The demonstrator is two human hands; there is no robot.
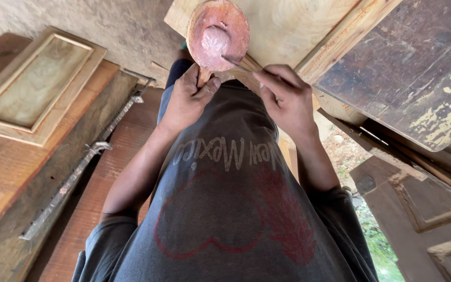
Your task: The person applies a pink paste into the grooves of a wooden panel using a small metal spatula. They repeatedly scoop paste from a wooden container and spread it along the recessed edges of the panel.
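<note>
While gripped, reddish wooden spoon (pixel 216 35).

— What's on the floor (pixel 131 23)?
— Reddish planks (pixel 105 177) at 8 o'clock, with 1 long metal bar clamp (pixel 84 162) lying across them.
— Anything else?
— A framed wooden panel (pixel 35 83) at 10 o'clock.

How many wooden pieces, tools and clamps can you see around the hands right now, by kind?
Reddish wooden spoon, held by the left hand: 1
Thin carving tool, in the right hand: 1
Framed wooden panels: 2
Long metal bar clamp: 1
Pale plank behind the spoon: 1
Total: 6
</note>
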